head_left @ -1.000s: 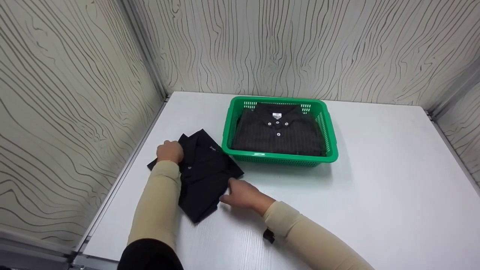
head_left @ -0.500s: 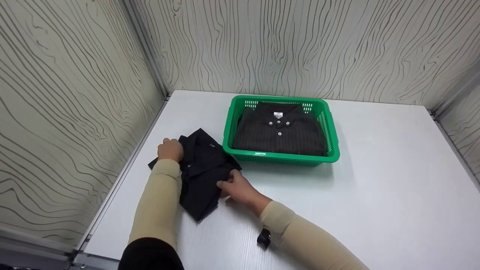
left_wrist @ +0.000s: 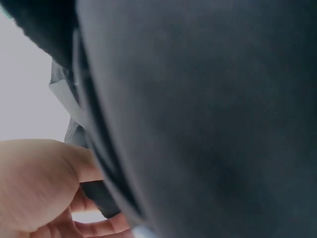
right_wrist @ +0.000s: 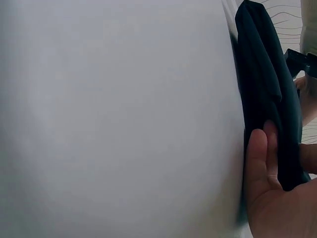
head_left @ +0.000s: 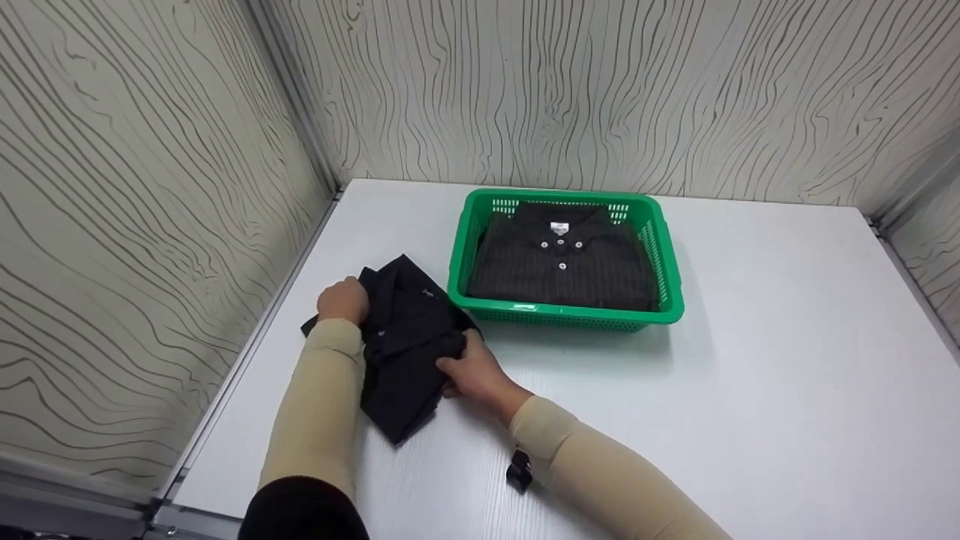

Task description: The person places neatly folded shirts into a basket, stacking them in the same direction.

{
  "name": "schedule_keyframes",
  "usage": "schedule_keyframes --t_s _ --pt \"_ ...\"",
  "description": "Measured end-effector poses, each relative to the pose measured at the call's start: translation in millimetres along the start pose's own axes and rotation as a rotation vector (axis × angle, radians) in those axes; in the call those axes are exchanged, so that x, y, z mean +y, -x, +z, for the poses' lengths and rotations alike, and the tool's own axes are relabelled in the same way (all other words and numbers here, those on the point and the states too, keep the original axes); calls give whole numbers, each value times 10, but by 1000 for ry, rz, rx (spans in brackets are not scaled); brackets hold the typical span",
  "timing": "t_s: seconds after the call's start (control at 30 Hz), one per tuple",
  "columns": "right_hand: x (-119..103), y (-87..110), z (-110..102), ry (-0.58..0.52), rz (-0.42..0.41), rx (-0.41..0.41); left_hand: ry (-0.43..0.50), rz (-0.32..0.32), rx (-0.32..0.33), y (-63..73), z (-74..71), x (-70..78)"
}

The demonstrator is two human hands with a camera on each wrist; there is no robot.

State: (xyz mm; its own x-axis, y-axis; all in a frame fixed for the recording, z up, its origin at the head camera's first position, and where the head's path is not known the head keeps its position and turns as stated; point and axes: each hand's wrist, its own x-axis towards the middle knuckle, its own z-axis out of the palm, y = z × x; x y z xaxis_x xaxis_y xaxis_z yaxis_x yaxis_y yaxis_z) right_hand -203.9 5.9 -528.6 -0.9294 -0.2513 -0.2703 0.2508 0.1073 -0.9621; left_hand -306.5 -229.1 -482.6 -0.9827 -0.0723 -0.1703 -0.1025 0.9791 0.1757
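A folded black button-up shirt (head_left: 409, 319) lies aslant at the left of the table, its collar pointing to the back. My left hand (head_left: 343, 301) grips its left side near the collar; in the left wrist view, thumb and fingers close about an edge of dark cloth (left_wrist: 198, 109). On the opposite side, my right hand (head_left: 478, 375) holds the shirt's right edge, thumb on top. The right wrist view shows fingers (right_wrist: 257, 153) of that hand tucked under the folded layers. The left fingertips are hidden from the head view.
Behind and to the right stands a green plastic basket (head_left: 566, 309) with a folded dark striped shirt (head_left: 577, 277) inside. The white table (head_left: 780, 360) meets patterned walls at the back and left. A small black device (head_left: 519, 471) hangs at the right wrist.
My right hand has moved a little up and left along the shirt's edge and taken hold of it. My left hand has kept its grip in nearly the same place.
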Motion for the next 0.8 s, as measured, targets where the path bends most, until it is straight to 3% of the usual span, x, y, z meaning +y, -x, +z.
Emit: schedule_keyframes --t_s 0.3,0.53,0.8 --pt "-34 3 39 16 42 -72 -38 18 -16 38 -16 -9" --pt "-85 -7 53 174 -63 -52 -23 -24 -42 4 15 0" --pt "-166 77 101 128 -127 -67 17 -13 -138 -3 -75 -60"
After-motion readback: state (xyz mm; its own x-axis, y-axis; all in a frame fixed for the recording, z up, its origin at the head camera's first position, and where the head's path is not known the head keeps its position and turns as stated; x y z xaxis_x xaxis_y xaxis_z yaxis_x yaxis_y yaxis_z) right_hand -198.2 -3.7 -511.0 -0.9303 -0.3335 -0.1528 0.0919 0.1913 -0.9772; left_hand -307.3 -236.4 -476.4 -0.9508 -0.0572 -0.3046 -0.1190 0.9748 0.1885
